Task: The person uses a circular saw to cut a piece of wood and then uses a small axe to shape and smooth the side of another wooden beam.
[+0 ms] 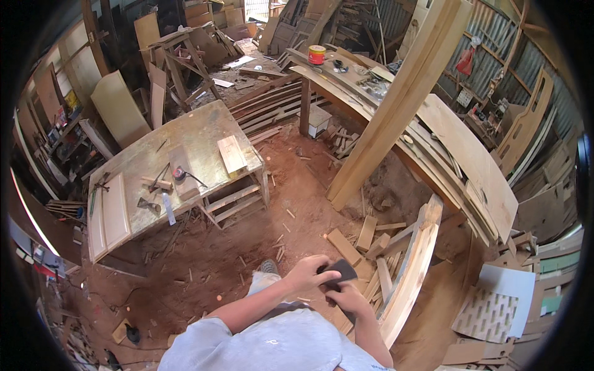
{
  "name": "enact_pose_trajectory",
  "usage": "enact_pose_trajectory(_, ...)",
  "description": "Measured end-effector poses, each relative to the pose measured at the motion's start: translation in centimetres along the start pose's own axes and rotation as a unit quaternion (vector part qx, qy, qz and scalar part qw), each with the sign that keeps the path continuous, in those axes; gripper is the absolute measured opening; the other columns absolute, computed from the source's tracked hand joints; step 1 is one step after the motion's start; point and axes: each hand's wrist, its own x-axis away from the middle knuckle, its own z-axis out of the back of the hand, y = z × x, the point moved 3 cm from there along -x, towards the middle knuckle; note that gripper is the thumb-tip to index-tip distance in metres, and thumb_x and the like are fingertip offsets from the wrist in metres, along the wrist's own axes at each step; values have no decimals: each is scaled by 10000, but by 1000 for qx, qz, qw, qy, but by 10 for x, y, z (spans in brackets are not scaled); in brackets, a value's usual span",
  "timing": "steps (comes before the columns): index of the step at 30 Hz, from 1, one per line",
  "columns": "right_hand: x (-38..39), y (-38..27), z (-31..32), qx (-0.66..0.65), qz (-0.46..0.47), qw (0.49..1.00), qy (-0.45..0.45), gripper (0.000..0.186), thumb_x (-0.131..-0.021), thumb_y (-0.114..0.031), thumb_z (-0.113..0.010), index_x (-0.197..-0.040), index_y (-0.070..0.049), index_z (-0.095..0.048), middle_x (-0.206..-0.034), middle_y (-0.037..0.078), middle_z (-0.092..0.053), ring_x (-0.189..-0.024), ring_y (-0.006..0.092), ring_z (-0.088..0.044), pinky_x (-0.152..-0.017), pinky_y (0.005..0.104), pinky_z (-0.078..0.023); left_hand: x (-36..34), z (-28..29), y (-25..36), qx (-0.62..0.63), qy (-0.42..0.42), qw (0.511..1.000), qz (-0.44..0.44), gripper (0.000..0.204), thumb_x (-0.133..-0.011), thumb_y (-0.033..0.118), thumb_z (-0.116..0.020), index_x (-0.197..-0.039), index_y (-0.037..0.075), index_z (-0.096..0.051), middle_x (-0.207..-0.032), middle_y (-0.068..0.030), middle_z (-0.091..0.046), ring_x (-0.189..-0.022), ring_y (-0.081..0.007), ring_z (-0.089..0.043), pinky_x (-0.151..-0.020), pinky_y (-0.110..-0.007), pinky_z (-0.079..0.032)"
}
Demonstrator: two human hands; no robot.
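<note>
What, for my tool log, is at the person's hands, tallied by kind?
Hands: 2 (left hand, right hand)
Dark sandpaper sheet, held by both: 1
Curved wooden piece beside them: 1
Total: 4

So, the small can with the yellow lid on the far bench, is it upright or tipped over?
Upright. The can stands on its base on the long bench, with its round yellow lid facing up and its red side showing below.
</note>
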Motion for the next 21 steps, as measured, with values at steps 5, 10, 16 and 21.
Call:
enact_pose_trajectory(5, -67, -63, -35, 270, 140, 950, 75, 467, -854, -372, -833, -1098, 14, -734, -929, 120, -752, -839, 228, -715, -789, 379, -562, -15, 73, -42, 24, 94, 989, 109, 519, -944, 496, -745, -889, -18, -698, -699, -75, -615, -662, -144, -556, -607, -346, -472)
enact_pose_trajectory(10, -139, -119, -52, 259, 100, 960, 44, 599, -819, -430, -822, -1197, 23, -716, -1115, 243, -749, -1087, 372, -717, -936, 433, -552, -49, 143, -106, 315, -15, 937, 151, 368, -1045, 386, -661, -994, 27, -721, -859, 32, -652, -821, -64, -555, -739, -271, -480)
enact_pose_trajectory(16, -196, -188, -57, 283, 123, 951, 6, 549, -782, -365, -840, -1195, -20, -733, -1134, 197, -759, -1095, 324, -726, -934, 414, -555, -65, 206, -121, 475, -81, 860, 168, 283, -1063, 244, -637, -1247, 31, -667, -1150, 3, -681, -1037, -80, -607, -923, -280, -495)
enact_pose_trajectory(21, -220, -234, -78, 242, 172, 954, -53, 438, -777, -269, -902, -1131, -54, -760, -1037, 102, -762, -972, 198, -716, -882, 363, -559, -66, 250, -123, 466, -41, 870, 157, 320, -1051, 249, -651, -1297, 45, -651, -1204, 3, -663, -1109, -82, -600, -941, -298, -517)
